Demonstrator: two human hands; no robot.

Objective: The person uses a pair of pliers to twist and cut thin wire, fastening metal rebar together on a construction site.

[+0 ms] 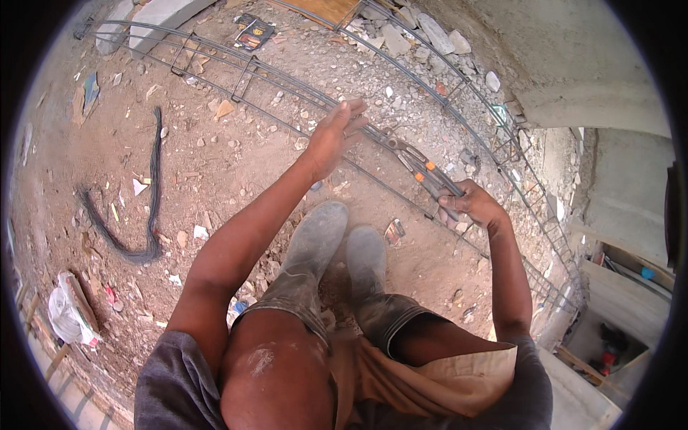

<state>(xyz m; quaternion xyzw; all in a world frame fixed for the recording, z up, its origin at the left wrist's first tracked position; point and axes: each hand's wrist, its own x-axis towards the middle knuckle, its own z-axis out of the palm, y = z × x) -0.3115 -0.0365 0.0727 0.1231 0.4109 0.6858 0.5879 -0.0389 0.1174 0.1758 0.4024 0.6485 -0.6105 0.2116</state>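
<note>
My right hand (476, 205) is closed round the handles of a pair of pincers (418, 162) with orange bands. Their jaws lie against the steel bars of a long rebar cage (287, 80), which crosses in front of my boots. Over the same bars is my left hand (335, 137), its fingers stretched and apart, just left of the pincer jaws. Whether its fingertips touch the bars is hard to tell. A rectangular wire stirrup (244, 79) sits round the bars farther left along the cage.
A second rebar cage (446, 102) curves past on the far right. On the dirt at left lies a bent bundle of tie wire (155, 179). Rubble (395, 40) and concrete blocks (166, 21) lie at the back. A white bag (69, 308) is at lower left.
</note>
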